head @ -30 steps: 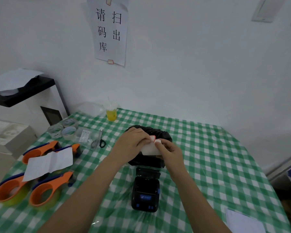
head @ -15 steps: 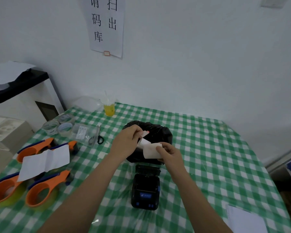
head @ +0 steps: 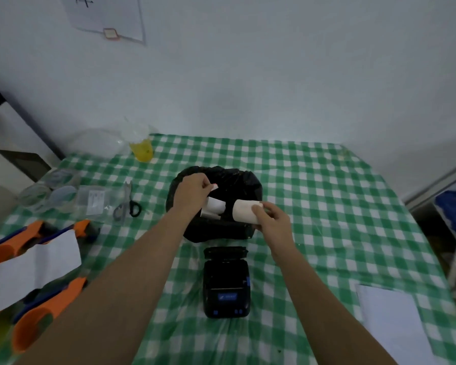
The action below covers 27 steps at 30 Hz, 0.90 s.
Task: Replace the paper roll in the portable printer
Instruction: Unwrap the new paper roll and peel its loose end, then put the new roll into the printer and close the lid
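Observation:
A black portable printer (head: pixel 226 283) lies on the checked tablecloth (head: pixel 327 206) with its lid open at the far end. Just behind it stands a small bin lined with a black bag (head: pixel 237 177). My right hand (head: pixel 271 219) holds a white paper roll (head: pixel 244 210) over the bin's right side. My left hand (head: pixel 191 194) pinches a peeled strip of white paper (head: pixel 213 206) with a red tab, hanging over the bin's opening. Roll and strip are apart.
Scissors (head: pixel 128 205) and clear plastic bags (head: pixel 92 200) lie to the left. Orange tape dispensers (head: pixel 37 320) under a white sheet (head: pixel 34 267) fill the near left. A yellow drink cup (head: pixel 142 150) stands at the back. More paper (head: pixel 395 322) lies near right.
My hands have drawn apart: the left peeled the strip off the roll toward the left, the right carried the roll to the right. The camera has tilted down.

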Tool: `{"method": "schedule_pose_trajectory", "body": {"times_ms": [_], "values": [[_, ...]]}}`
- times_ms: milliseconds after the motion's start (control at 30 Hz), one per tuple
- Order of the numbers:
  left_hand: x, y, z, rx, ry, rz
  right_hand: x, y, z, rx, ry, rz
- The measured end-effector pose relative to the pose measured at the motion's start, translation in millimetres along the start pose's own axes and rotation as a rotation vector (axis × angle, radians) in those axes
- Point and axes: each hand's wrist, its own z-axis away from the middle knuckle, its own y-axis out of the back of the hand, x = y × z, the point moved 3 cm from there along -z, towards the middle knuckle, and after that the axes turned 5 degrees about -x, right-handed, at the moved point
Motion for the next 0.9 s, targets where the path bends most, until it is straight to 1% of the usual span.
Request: {"method": "schedule_pose_trajectory", "body": {"times_ms": [100,233,300,333,400,467,500,567,633,700,800,900], "values": [[-4.7,-11.3,-14.3,-0.047,-0.008,-0.073,-0.1,-1.3,-6.7,0.012,-0.005,-0.007],[-11.0,-21.0,-23.9,-0.151,-0.026,-0.23,-1.4,-4.6,-12.0,0.013,-0.004,-0.006],[-14.1,-23.8,-24.8,-0.166,-0.041,-0.254,0.2,-4.9,-12.9,0.014,-0.005,0.005],[-15.2,-24.6,-24.6,-0.149,-0.055,-0.249,0.7,-4.8,-12.7,0.014,-0.002,0.006],[-13.3,-24.6,-21.5,-0.1,-0.091,-0.202,1.4,-4.2,-12.0,0.007,-0.001,-0.006],[-7.3,-22.4,-14.5,-0.08,-0.122,-0.088,1.8,-3.3,-10.4,-0.023,-0.008,-0.034],[-3.1,-20.2,-8.0,-0.107,-0.125,0.001,2.1,-2.4,-9.5,-0.046,-0.017,-0.058],[9.5,-14.4,11.9,-0.23,-0.122,0.198,3.0,0.7,-6.8,-0.1,-0.04,-0.101],[19.8,-10.9,34.0,-0.349,-0.147,0.308,3.8,3.1,-1.1,-0.16,-0.044,-0.122],[20.4,-9.8,52.7,-0.385,-0.168,0.32,4.6,3.8,8.5,-0.223,-0.036,-0.129],[10.3,-12.2,77.0,-0.393,-0.147,0.314,8.6,4.5,25.6,-0.297,-0.017,-0.08],[-1.7,-19.2,99.2,-0.436,-0.122,0.268,21.8,6.5,42.5,-0.366,-0.023,-0.045]]}}
